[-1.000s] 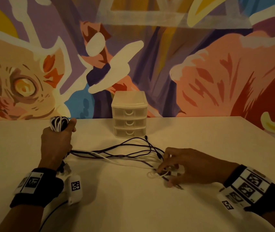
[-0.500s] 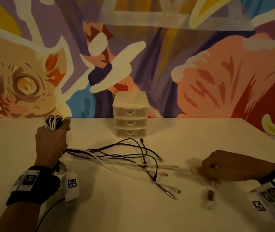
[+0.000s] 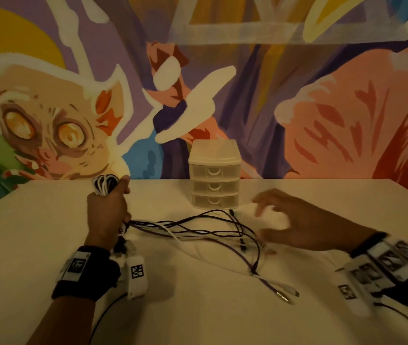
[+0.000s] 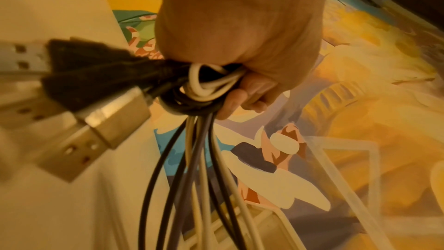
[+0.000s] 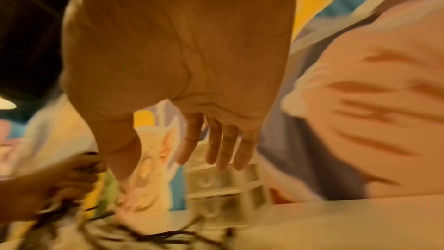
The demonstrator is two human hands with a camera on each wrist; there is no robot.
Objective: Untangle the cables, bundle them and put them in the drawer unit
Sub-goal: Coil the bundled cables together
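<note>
Mural wall (image 3: 322, 95): painted flat in purple, orange, pink and yellow, with a wide-eyed cat at 9 o'clock; it backs the whole scene.
Table (image 3: 198, 319): pale, smooth, matte top, filling the lower half of the head view.
Drawer unit (image 3: 214, 174): small translucent plastic box with a flat lid and three stacked drawers, each with a curved pull, all closed; it stands at 12 o'clock of the cables, against the wall.
Cables (image 3: 198, 229): thin round cords, black, white and purple, loosely crossed over one another on the table at centre; they fan from the left fist toward 4 o'clock, where a metal-tipped plug end lies.
Coiled loops (image 3: 103, 184): black and white cable loops stick out of the top of the left fist.
USB plugs (image 4: 100, 130): rectangular metal shells on black housings, blurred, at 9 o'clock of the fist in the left wrist view.
Left hand (image 3: 107, 210): clenched round the gathered cables, fingers wrapped over the strands.
Right hand (image 3: 297, 220): released, fingers spread and straight, holding nothing, poised at 3 o'clock of the cables; motion-blurred.
Wristbands (image 3: 81, 270): black, carrying square printed markers.
</note>
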